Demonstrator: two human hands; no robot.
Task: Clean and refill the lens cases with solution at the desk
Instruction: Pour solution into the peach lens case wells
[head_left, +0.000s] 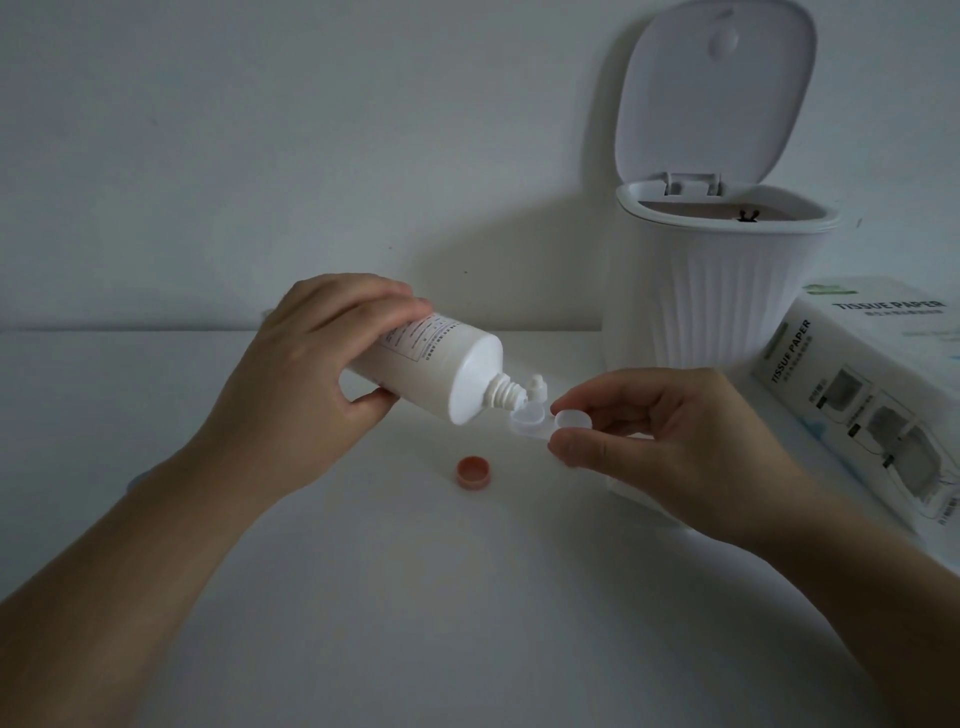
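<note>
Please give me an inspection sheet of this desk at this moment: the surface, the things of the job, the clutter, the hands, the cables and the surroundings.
Surface: white desk, bare in front; no spill seen.
Job's things: solution bottle tilted, nozzle at the open well of the lens case; the other well has a white cap on. Orange cap lies loose on the desk, open side up. Small white bottle cap stands behind the case.
Clutter: tissue paper box at the right.
Grippers: left hand grips the bottle; right hand pinches the case.
Cables: nothing seen.
Surroundings: white ribbed bin, lid open; plain wall behind.
</note>
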